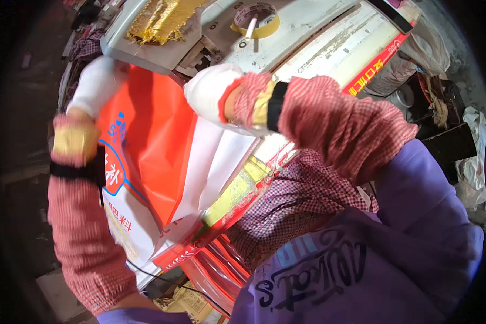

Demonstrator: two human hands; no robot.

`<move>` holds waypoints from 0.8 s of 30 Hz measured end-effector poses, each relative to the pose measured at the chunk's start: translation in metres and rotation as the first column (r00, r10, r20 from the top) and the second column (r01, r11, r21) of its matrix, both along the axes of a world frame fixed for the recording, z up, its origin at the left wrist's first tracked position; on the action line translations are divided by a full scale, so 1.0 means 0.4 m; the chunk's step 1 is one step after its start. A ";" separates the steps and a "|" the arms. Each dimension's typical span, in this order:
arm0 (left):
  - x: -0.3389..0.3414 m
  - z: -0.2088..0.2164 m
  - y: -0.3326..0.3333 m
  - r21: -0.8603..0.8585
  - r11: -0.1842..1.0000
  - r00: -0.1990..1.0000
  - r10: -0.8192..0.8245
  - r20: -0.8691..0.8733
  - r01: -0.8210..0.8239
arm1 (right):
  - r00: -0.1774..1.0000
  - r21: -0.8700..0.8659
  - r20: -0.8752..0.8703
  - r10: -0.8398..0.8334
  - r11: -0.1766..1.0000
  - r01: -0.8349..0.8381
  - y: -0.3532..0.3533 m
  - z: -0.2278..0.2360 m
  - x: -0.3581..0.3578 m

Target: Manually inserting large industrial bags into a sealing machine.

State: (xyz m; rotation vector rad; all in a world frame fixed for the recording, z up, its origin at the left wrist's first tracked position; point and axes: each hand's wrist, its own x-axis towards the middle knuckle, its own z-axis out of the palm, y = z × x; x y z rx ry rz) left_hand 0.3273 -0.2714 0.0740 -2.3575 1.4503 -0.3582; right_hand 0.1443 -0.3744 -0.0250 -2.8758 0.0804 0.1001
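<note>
A large red and white printed bag (162, 129) hangs in folds over the work table's near edge, its upper edge against the sewing machine (151, 58). My left hand (100, 83), in a white glove and blurred, is closed at the bag's upper left edge. The white-gloved right hand (213, 92) is closed on the bag's upper right, close to the machine's metal plates (194, 56). Its fingertips are hidden behind the glove's back. White inner layers of the bag show below the right hand.
On the machine bed lies a roll of yellowish tape (267, 29) with a white stick (250, 27) across it. Golden fabric (164, 21) covers part of the machine head. Red bags (216, 264) lie below the table edge. Plastic bags (426, 43) and clutter are at the right.
</note>
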 end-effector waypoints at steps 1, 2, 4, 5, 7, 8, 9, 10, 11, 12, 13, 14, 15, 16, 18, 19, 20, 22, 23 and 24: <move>-0.076 0.001 0.006 0.147 0.987 0.994 -0.049 -0.094 0.063 | 0.988 0.016 0.111 0.106 0.994 -0.109 -0.028 -0.036 0.010; -0.169 0.009 -0.012 0.211 0.976 0.975 0.003 -0.222 0.045 | 0.972 0.007 0.079 0.221 0.975 -0.223 -0.063 -0.027 0.014; -0.356 0.057 -0.004 0.071 0.955 0.945 -0.270 -0.187 0.287 | 0.844 -0.020 0.180 0.506 0.859 -0.511 -0.089 -0.034 0.077; -0.406 0.057 -0.021 0.070 0.910 0.902 -0.392 -0.184 0.410 | 0.884 0.201 0.107 0.455 0.861 -0.467 -0.092 -0.025 0.086; -0.523 0.065 -0.111 0.233 0.827 0.851 -0.450 -0.270 0.511 | 0.904 0.408 0.151 0.401 0.807 -0.426 -0.179 -0.220 0.284; -0.586 0.063 -0.155 0.119 0.730 0.726 -0.623 -0.290 0.674 | 0.911 0.408 0.145 0.386 0.815 -0.411 -0.183 -0.172 0.292; -0.548 -0.024 -0.125 0.184 0.742 0.737 -0.539 -0.408 0.645 | 0.666 0.461 0.000 0.746 0.591 -0.662 -0.218 -0.128 0.296; -0.551 -0.062 -0.097 0.253 0.765 0.757 -0.419 -0.501 0.592 | 0.241 0.549 -0.106 0.965 0.259 -0.795 -0.204 -0.083 0.282; -0.543 -0.060 -0.044 0.273 0.789 0.784 -0.375 -0.495 0.550 | 0.527 -0.223 0.144 0.838 0.546 -0.808 -0.109 -0.073 0.157; -0.545 -0.058 -0.066 0.288 0.687 0.585 -0.243 -0.774 0.667 | 0.649 0.165 0.094 0.755 0.631 -0.758 -0.152 -0.095 0.153; -0.537 -0.037 -0.067 0.295 0.615 0.361 0.018 -0.932 0.731 | 0.646 0.174 0.127 0.753 0.624 -0.762 -0.150 -0.083 0.154; -0.527 0.008 -0.063 0.319 0.615 0.380 0.034 -0.924 0.721 | 0.667 0.008 0.112 0.736 0.671 -0.742 -0.126 -0.057 0.152; -0.527 0.067 -0.077 0.266 0.613 0.278 0.078 -0.957 0.744 | 0.698 -0.155 0.095 0.710 0.703 -0.694 -0.110 -0.042 0.144; -0.530 0.115 -0.095 0.205 0.620 0.165 0.123 -0.979 0.757 | 0.693 -0.152 0.108 0.713 0.700 -0.697 -0.101 -0.041 0.145; -0.544 0.201 -0.147 0.596 0.788 0.474 0.470 -0.745 0.156 | 0.728 -0.141 0.173 0.664 0.748 -0.649 -0.089 -0.045 0.110; -0.531 0.208 -0.144 0.551 0.831 0.399 0.534 -0.746 -0.082 | 0.742 -0.134 0.210 0.637 0.770 -0.623 -0.086 -0.047 0.094; -0.528 0.193 -0.158 0.548 0.823 0.405 0.555 -0.726 -0.146 | 0.773 -0.114 0.232 0.591 0.805 -0.582 -0.094 -0.034 0.112; -0.533 0.177 -0.158 0.837 0.545 0.588 0.664 -0.462 0.042 | 0.825 -0.072 0.271 0.496 0.865 -0.497 -0.108 -0.074 0.089; -0.568 0.186 -0.140 0.767 0.615 0.381 0.674 -0.633 0.185 | 0.848 -0.044 0.296 0.439 0.893 -0.448 -0.115 -0.082 0.064; -0.635 0.201 -0.084 0.975 0.177 0.898 0.394 -0.193 0.132 | 0.835 -0.034 0.351 0.424 0.897 -0.441 -0.074 -0.044 0.067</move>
